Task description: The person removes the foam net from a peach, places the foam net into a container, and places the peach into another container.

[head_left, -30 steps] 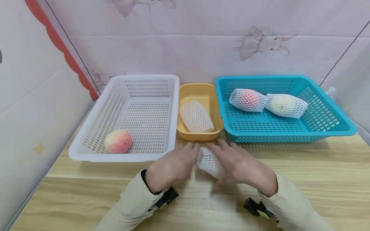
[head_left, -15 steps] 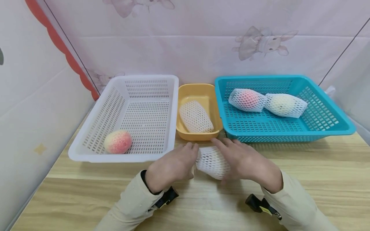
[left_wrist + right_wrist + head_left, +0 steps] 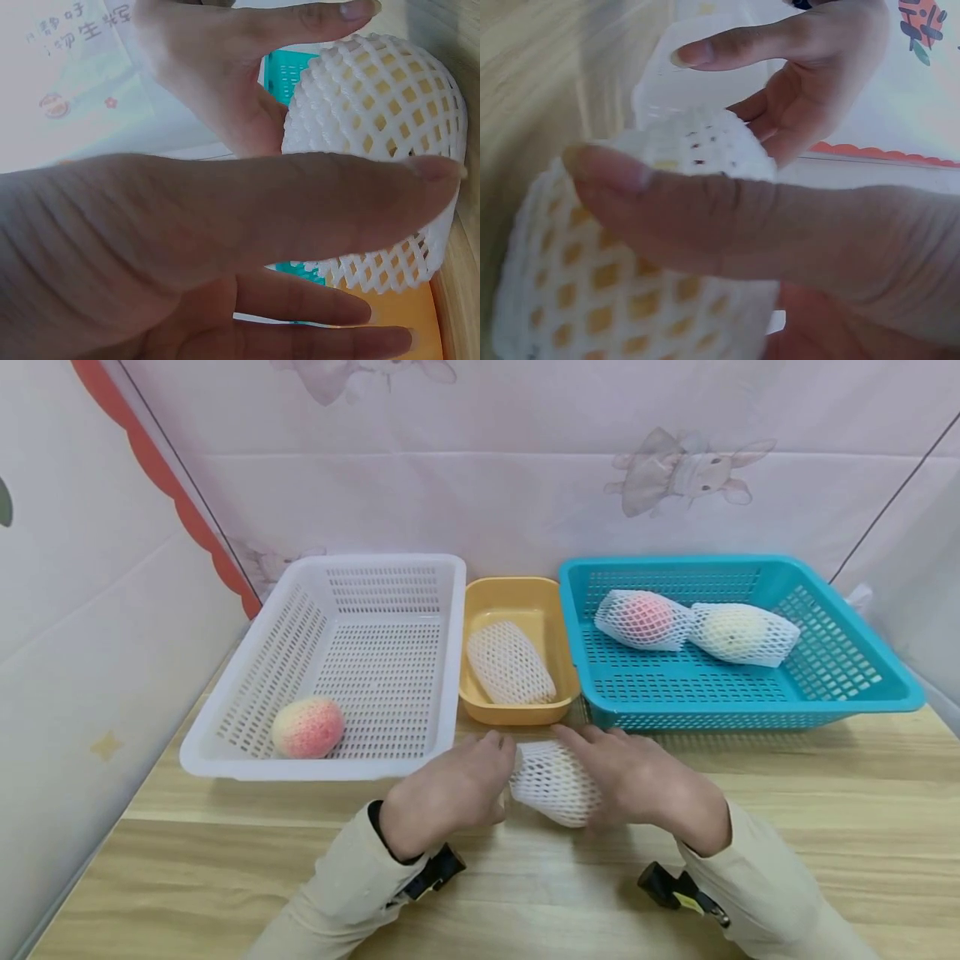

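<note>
A peach in a white foam net (image 3: 555, 783) lies on the wooden table just in front of the yellow tub, pale yellow showing through the mesh. My right hand (image 3: 641, 781) grips its right end, thumb on the near side and fingers beyond. At the left end is my left hand (image 3: 450, 789), with its fingers extended; in the left wrist view its thumb (image 3: 322, 206) crosses in front of the foam net (image 3: 375, 97). From the right wrist, the right thumb (image 3: 682, 217) lies over the mesh, while the left thumb (image 3: 742, 46) stands apart from it.
A white basket (image 3: 322, 770) at left holds one bare pink-and-yellow peach (image 3: 307, 727). The yellow tub (image 3: 517, 717) contains a foam net (image 3: 510, 664). In the blue basket (image 3: 697, 718) at right lie two netted peaches, one pink (image 3: 645, 618), one yellow (image 3: 738, 633).
My right hand has shifted slightly right and its thumb has come in against the netted peach, uncovering more of the mesh. The left hand has stayed nearly still.
</note>
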A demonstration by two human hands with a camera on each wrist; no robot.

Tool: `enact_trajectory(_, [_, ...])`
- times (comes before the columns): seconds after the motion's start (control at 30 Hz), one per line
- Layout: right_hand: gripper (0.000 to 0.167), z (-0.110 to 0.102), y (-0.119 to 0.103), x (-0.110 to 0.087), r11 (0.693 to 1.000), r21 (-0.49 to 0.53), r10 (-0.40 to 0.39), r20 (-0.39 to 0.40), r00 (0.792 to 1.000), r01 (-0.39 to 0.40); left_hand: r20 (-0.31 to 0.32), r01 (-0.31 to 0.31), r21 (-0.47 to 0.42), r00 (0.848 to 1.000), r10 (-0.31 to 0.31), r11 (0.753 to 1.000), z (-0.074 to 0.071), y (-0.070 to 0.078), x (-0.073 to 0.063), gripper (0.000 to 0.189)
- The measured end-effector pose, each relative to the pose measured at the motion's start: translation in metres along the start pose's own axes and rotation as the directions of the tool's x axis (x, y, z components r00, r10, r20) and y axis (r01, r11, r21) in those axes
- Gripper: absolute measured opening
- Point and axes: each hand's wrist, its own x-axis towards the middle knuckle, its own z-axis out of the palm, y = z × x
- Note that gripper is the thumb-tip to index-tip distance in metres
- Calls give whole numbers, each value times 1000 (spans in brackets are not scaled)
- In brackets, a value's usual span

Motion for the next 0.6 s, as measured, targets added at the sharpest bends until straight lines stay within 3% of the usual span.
enact_trajectory(0.27, [83,3,1,2,985,-13,-174,-63,983,174,19,-15,31,1000,15,999,-2,2,-3,43])
enact_trajectory(0.4, [87,0,-5,-5,975,14,-220,-76,972,222,-40,-90,13,995,91,996,-8,-2,-7,35])
enact_trajectory(0.5, [93,-4,-10,-10,971,25,-230,-164,959,237,-111,-138,-20,985,135,990,-15,-8,-13,35])
enact_trajectory(0.6, [92,-10,-12,-15,970,50,-214,-288,933,238,-193,-157,-65,971,142,985,-23,-17,-19,37])
